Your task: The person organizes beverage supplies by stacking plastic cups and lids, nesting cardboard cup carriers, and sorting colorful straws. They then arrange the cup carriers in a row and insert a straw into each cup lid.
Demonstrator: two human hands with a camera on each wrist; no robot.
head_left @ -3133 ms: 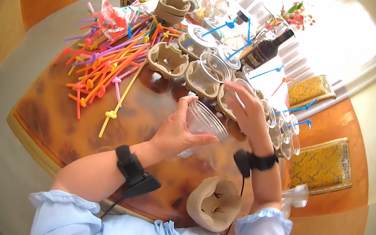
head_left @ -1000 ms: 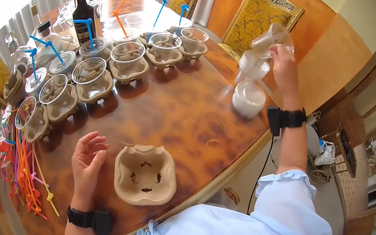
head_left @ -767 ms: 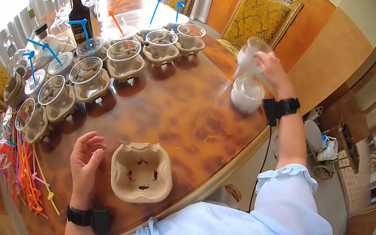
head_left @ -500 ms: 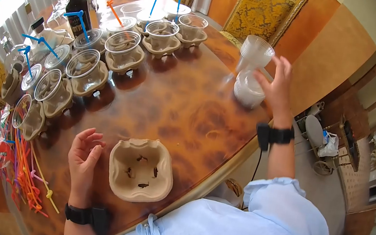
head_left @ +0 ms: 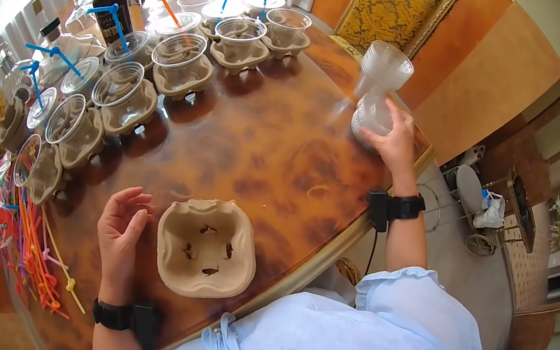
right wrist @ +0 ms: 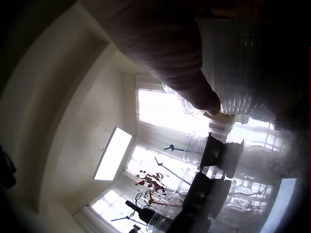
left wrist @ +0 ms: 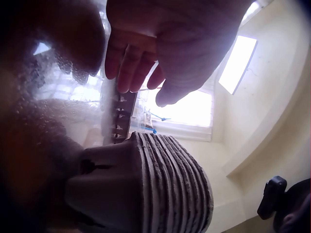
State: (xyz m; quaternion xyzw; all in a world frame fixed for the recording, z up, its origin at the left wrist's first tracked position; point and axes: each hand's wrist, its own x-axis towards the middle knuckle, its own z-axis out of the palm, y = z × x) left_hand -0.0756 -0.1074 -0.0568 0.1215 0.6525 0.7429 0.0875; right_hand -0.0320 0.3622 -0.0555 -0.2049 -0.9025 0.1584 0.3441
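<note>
My right hand [head_left: 400, 138] reaches round a stack of clear plastic lids [head_left: 374, 107] near the table's right edge, thumb on the near side and fingers on the far side. In the right wrist view the ridged edges of the lids [right wrist: 238, 68] show beside the thumb. Just behind stands a stack of clear plastic cups [head_left: 389, 63]. My left hand [head_left: 120, 235] lies by the table, fingers loosely bent and holding nothing. To its right is a stack of moulded pulp cup holders [head_left: 201, 253], whose layered rims [left wrist: 175, 189] show in the left wrist view.
Along the far left runs a row of pulp holders [head_left: 182, 79] with clear cups, several lidded ones with knotted straws behind. Colourful straws [head_left: 43, 256] lie at the left edge. A dark bottle [head_left: 108, 4] stands at the back left, a chair [head_left: 392, 15] beyond the table.
The left hand has let go of a cup held earlier and moved beside the pulp holders. The right hand set a cup into the cup stack, released it and moved nearer, onto the lids.
</note>
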